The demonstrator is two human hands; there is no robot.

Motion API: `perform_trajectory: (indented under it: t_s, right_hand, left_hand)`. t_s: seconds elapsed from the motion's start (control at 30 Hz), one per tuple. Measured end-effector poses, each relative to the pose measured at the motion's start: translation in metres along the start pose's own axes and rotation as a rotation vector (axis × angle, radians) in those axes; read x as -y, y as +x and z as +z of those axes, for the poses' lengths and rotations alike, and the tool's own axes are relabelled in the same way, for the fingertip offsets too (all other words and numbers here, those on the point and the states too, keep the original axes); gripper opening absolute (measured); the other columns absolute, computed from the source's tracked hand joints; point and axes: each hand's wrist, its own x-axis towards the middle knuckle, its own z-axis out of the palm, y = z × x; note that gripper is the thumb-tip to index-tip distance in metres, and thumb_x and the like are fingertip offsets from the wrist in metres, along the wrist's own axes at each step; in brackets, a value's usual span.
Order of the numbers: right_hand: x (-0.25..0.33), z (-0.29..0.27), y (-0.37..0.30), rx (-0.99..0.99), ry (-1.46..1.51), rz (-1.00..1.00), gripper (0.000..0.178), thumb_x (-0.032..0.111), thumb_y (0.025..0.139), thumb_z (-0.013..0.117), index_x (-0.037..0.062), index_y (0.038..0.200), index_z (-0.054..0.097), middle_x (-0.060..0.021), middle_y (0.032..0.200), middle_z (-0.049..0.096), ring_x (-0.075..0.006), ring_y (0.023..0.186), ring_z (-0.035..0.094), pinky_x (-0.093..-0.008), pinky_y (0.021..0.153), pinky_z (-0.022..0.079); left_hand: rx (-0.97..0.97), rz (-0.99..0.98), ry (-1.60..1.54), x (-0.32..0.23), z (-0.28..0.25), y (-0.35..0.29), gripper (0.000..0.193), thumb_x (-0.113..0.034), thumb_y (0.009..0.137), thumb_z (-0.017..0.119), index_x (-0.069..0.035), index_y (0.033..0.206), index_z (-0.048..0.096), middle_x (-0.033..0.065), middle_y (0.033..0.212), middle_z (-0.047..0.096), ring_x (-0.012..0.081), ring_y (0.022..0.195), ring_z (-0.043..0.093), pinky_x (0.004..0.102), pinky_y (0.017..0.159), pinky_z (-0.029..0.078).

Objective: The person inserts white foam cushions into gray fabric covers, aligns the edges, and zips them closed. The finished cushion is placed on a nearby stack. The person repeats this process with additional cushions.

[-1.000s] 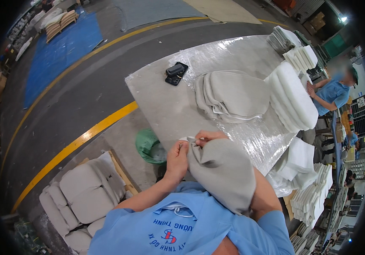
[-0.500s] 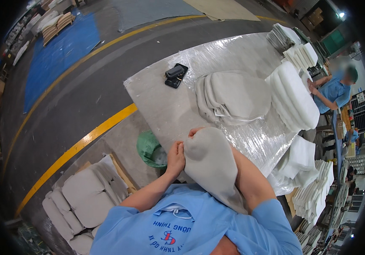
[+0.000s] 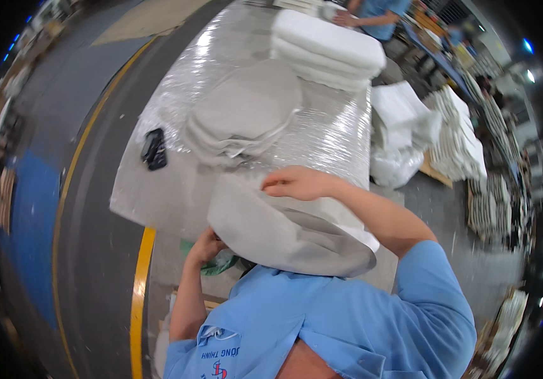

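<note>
A grey cushion cover (image 3: 265,230) lies slantwise in front of my chest, with folds along its right part. My left hand (image 3: 205,246) is closed on its left edge, and the fingertips are hidden behind the fabric. My right hand (image 3: 300,183) is over the cover's far edge, fingers stretched leftward and slightly bent, with nothing visible held in them. A bit of white material (image 3: 367,239) shows at the right end of the cover. Just beyond, a stack of grey covers (image 3: 246,104) sits on the table.
The plastic-wrapped table (image 3: 341,136) carries a black phone with a small case (image 3: 154,150) and thick white padding (image 3: 325,47). A co-worker (image 3: 375,16) stands at the far side. White bundles (image 3: 404,120) are at the right; a green bag (image 3: 217,262) hangs below the near edge.
My view has turned to the right. My right hand, earlier hidden largely behind the cover, has come out over its far edge. The cover has tipped from upright-looking to lying crosswise.
</note>
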Motion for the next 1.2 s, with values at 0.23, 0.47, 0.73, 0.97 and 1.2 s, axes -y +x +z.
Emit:
perform_trajectory:
  t_s: [0.23,0.47,0.73,0.97,1.2]
  right_hand:
    - [0.030,0.033,-0.255,-0.251,0.152,0.297,0.065,0.035,0.087,0.084,0.0082,0.143,0.062,-0.0113,0.131,0.068,-0.0274,0.122,0.063,-0.0404,0.103,0.051]
    - [0.027,0.089,-0.250,-0.933,-0.033,0.411,0.021,0.009,0.084,0.081,-0.0007,0.099,0.070,-0.0126,0.088,0.070,-0.0291,0.077,0.066,-0.0381,0.070,0.051]
    - [0.007,0.044,-0.241,-0.908,-0.136,0.371,0.016,0.015,0.092,0.075,0.0010,0.097,0.068,-0.0132,0.077,0.063,-0.0277,0.068,0.058,-0.0379,0.065,0.047]
    - [0.002,0.054,-0.263,-1.025,0.007,0.135,0.019,0.017,0.092,0.074,-0.0003,0.098,0.066,-0.0173,0.081,0.068,-0.0393,0.078,0.067,-0.0441,0.071,0.051]
    - [-0.042,0.080,-0.274,-1.083,-0.062,0.063,0.018,0.008,0.090,0.074,0.0007,0.106,0.068,-0.0139,0.094,0.069,-0.0339,0.087,0.066,-0.0416,0.073,0.052]
  left_hand:
    - [0.000,0.133,0.109,-0.007,0.005,0.009,0.035,0.010,0.088,0.072,0.000,0.121,0.072,0.0076,0.117,0.076,0.0198,0.110,0.070,0.0353,0.095,0.056]
    - [0.041,0.072,0.206,-0.019,0.000,0.012,0.034,0.008,0.088,0.071,0.001,0.122,0.071,0.0079,0.115,0.075,0.0218,0.107,0.070,0.0367,0.094,0.056]
    - [0.066,0.031,0.151,-0.027,0.014,0.016,0.040,0.008,0.085,0.075,0.001,0.124,0.068,0.0120,0.115,0.073,0.0257,0.106,0.069,0.0407,0.090,0.059]
    - [-0.047,0.045,0.153,-0.031,0.031,0.003,0.038,0.005,0.087,0.076,0.003,0.124,0.066,0.0127,0.116,0.072,0.0266,0.104,0.069,0.0403,0.088,0.059]
    - [-0.112,0.092,0.174,-0.038,0.043,-0.006,0.038,0.009,0.091,0.068,0.005,0.129,0.062,0.0164,0.125,0.069,0.0278,0.109,0.069,0.0415,0.091,0.061]
